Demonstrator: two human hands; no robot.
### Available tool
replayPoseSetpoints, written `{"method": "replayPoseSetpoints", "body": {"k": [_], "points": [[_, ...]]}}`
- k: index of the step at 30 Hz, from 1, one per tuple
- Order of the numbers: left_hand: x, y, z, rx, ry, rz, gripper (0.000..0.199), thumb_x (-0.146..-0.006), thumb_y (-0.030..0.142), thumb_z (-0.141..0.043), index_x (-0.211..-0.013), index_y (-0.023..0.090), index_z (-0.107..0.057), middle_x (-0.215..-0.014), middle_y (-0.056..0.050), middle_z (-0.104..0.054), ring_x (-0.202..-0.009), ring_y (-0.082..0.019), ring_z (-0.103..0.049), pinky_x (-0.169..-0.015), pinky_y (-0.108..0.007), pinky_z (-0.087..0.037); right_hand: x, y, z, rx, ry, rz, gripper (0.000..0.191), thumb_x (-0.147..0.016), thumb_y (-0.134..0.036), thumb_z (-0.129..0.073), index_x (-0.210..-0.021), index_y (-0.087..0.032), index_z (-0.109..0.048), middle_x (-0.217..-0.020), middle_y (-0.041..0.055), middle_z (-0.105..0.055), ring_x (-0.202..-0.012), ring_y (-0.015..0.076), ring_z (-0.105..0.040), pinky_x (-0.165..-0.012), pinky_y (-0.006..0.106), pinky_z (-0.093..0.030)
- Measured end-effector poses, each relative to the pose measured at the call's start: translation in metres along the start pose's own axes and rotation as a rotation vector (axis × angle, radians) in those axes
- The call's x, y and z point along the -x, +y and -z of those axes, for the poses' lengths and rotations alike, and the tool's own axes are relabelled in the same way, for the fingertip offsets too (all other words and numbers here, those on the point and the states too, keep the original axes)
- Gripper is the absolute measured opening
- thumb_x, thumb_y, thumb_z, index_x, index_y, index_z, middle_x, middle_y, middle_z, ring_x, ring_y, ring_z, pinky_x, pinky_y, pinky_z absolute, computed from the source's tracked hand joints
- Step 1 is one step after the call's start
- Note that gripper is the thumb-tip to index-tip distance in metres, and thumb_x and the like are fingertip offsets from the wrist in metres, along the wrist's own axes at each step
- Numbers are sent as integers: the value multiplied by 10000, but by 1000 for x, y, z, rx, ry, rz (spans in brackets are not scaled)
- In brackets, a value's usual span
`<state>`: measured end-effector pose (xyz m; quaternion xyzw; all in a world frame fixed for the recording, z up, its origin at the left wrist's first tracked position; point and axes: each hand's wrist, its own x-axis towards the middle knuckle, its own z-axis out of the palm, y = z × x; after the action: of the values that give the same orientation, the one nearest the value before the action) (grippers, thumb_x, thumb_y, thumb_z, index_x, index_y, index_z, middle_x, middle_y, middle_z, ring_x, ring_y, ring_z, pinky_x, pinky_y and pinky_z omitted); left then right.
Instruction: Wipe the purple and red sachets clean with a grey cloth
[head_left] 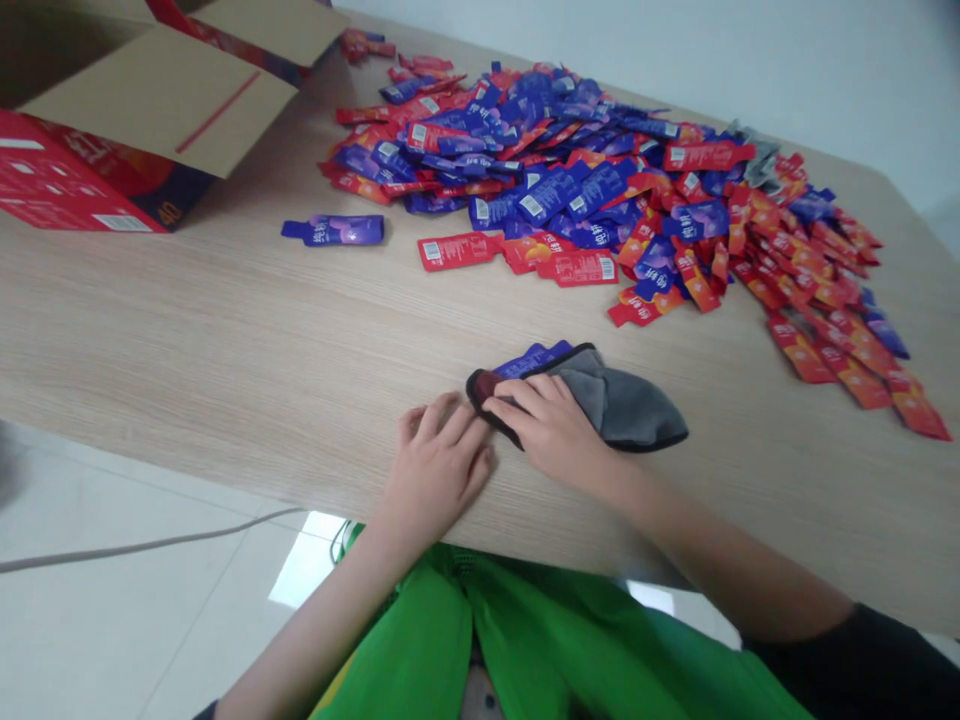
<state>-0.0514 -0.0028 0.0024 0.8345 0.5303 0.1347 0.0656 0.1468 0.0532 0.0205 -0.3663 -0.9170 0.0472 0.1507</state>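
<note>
A grey cloth with a dark edging lies folded on the table in front of me. My right hand is closed over its left part, the fingers bunching and pressing it down. From under the cloth's far edge stick out the purple ends of sachets; the rest of them is covered. Just left of the cloth, my left hand rests on the tabletop with bent, slightly spread fingers. Its index finger comes up against the cloth's left end, and I see nothing held in it.
A big heap of red and purple sachets spreads over the far side of the table. One purple sachet lies apart at the left. An open red carton stands far left. Another grey cloth lies in the heap.
</note>
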Motion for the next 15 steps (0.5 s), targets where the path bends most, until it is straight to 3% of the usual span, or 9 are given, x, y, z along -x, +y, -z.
{"method": "replayPoseSetpoints", "body": {"k": [2, 5, 9, 11, 15], "points": [[0, 0, -1, 7, -1, 0, 398, -976, 256, -451, -1351, 227, -583, -1379, -78, -629, -1298, -331, -470, -997, -524, -350, 1, 13, -7, 9, 7, -78, 381, -966, -145, -426, -1232, -257, -675, -1243, 74, -636, -1022, 266, -489, -845, 438, -411], [-2, 1, -1, 22, 4, -1, 440, -960, 222, -465, -1392, 234, -550, -1409, -80, -604, -1273, -331, -473, -987, -522, -362, 4, 52, -9, 26, 106, -289, 371, -955, -156, -431, -1197, -243, -697, -1216, 99, -636, -1018, 283, -496, -878, 476, -421], [-12, 1, 6, 44, -27, -30, 363, -1005, 328, -435, -1306, 223, -609, -1281, -97, -651, -1150, -306, -521, -943, -494, -412, 5, 93, 2, -48, 210, -367, 347, -942, -179, -447, -1162, -223, -712, -1122, 103, -645, -1022, 281, -539, -911, 489, -437], [-20, -1, 11, 67, -61, -78, 342, -1014, 322, -418, -1268, 232, -628, -1265, -98, -644, -1136, -285, -536, -943, -473, -434, 4, 96, 10, -74, 274, -370, 344, -942, -183, -441, -1153, -227, -710, -1105, 99, -643, -1030, 283, -550, -911, 488, -445], [-35, -3, 9, 35, -41, -129, 429, -989, 220, -436, -1412, 204, -507, -1525, -116, -472, -1406, -304, -386, -1061, -490, -396, -1, 69, 16, -73, 295, -283, 351, -946, -169, -439, -1156, -252, -707, -1108, 93, -644, -1036, 280, -547, -921, 491, -444]]}}
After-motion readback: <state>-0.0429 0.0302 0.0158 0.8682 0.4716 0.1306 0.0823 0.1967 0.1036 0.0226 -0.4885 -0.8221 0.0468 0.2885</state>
